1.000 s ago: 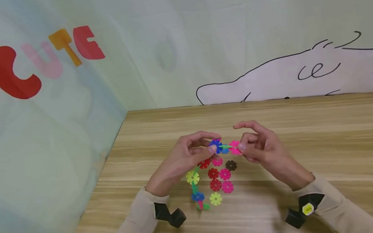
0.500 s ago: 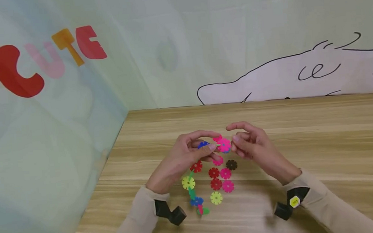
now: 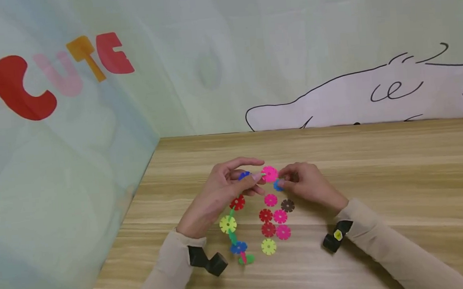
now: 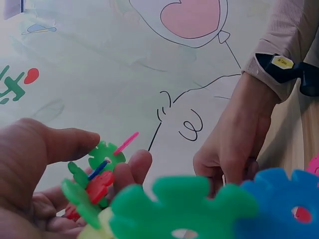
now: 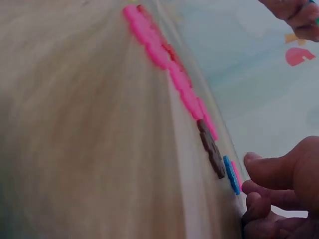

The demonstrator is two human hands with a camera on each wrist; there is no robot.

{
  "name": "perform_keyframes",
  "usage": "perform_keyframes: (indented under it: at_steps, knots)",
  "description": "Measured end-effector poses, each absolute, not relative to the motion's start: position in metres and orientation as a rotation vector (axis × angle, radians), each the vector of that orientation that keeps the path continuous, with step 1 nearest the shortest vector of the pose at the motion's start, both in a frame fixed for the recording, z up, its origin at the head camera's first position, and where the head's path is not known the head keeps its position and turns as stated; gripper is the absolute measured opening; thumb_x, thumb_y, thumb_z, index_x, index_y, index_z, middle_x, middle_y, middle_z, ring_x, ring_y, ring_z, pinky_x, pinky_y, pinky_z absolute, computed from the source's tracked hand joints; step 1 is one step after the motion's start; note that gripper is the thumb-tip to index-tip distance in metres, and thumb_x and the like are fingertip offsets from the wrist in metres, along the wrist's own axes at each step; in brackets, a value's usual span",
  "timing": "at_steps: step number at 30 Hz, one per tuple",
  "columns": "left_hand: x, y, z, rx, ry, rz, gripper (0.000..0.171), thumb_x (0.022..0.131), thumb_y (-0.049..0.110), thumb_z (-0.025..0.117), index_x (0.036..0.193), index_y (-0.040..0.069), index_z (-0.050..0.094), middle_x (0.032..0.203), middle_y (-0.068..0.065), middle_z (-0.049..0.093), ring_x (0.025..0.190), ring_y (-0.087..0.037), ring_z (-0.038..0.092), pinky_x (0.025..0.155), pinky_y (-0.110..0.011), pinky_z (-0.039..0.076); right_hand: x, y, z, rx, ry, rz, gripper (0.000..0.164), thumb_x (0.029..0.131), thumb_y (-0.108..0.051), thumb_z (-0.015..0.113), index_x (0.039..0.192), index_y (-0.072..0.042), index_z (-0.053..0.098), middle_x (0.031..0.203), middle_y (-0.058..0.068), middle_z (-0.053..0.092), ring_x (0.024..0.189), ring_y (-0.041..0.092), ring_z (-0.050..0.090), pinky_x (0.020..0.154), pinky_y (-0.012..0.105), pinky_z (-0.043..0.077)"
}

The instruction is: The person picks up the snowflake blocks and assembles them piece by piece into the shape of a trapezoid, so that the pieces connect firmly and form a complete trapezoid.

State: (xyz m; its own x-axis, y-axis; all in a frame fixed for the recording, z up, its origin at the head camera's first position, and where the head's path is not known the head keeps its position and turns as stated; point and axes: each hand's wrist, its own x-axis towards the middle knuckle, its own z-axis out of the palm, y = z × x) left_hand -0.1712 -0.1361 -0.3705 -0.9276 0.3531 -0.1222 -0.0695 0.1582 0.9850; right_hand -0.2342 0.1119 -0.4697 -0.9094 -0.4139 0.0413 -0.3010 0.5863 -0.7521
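My left hand (image 3: 215, 195) pinches a green slotted disc (image 4: 102, 153) near one end of a chain of interlocking discs (image 3: 227, 224). A pink disc (image 3: 270, 174) stands out past the fingertips at that end. Down below the hand hang red, yellow, green and blue discs, the lowest near the table. My right hand (image 3: 312, 183) is low over the table, its thumb and fingers bent beside a loose blue disc (image 3: 278, 185). In the right wrist view, the blue disc (image 5: 231, 175) lies flat just off the fingertips, not visibly pinched.
On the wooden table (image 3: 399, 173) lie loose pink discs (image 3: 283, 231), red discs (image 3: 268, 229), a brown disc (image 3: 287, 205) and a yellow disc (image 3: 268, 246). A printed backdrop (image 3: 194, 75) rises behind and at the left.
The right hand has let go of the pink disc, which stays on the chain, and has come down left to the blue disc. The left hand has shifted slightly left with the chain.
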Motion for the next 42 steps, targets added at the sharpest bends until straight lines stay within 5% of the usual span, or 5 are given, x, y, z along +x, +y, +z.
perform_keyframes:
  at_steps: [5,9,20,30,42]
  knots:
    - [-0.173,-0.138,-0.372,0.273,2.141,1.855,0.034,0.105,0.02,0.071,0.139,0.016,0.07,0.097,-0.013,0.084,0.089,-0.025,0.083,0.095,-0.038,0.066,-0.231,0.106,-0.466,-0.631,2.731,-1.131,0.021,0.095,-0.022,0.083,0.107,-0.005,0.077,0.096,0.008,0.075,0.087,0.02,0.063,0.078,0.034,0.054]
    - [-0.174,-0.139,-0.372,0.269,2.144,1.866,0.032,0.105,0.021,0.072,0.137,0.016,0.071,0.095,-0.01,0.084,0.091,-0.03,0.083,0.098,-0.046,0.065,-0.229,0.105,-0.467,-0.619,2.722,-1.168,0.02,0.095,-0.016,0.082,0.106,-0.004,0.072,0.098,0.009,0.077,0.087,0.019,0.066,0.079,0.034,0.055]
    - [-0.174,-0.139,-0.371,0.287,2.143,1.872,0.035,0.106,0.017,0.069,0.141,0.012,0.07,0.105,-0.011,0.081,0.088,-0.019,0.082,0.091,-0.036,0.066,-0.212,0.109,-0.454,-0.577,2.769,-1.486,0.016,0.094,-0.011,0.083,0.108,-0.007,0.077,0.085,0.006,0.077,0.071,0.015,0.062,0.06,0.024,0.05]
    - [-0.173,-0.14,-0.372,0.258,2.145,1.869,0.033,0.106,0.02,0.069,0.138,0.015,0.073,0.087,-0.005,0.082,0.09,-0.021,0.081,0.09,-0.033,0.065,-0.205,0.112,-0.439,-0.626,2.746,-1.663,0.016,0.097,-0.012,0.08,0.113,-0.009,0.079,0.083,0.014,0.077,0.061,0.009,0.057,0.053,0.022,0.045]
    - [-0.173,-0.139,-0.372,0.277,2.128,1.867,0.032,0.107,0.019,0.068,0.138,0.012,0.072,0.108,-0.011,0.083,0.088,-0.02,0.081,0.09,-0.035,0.066,-0.191,0.108,-0.419,-0.758,2.682,-1.948,0.016,0.094,-0.003,0.08,0.11,-0.008,0.083,0.084,0.005,0.078,0.063,0.011,0.061,0.054,0.021,0.05]
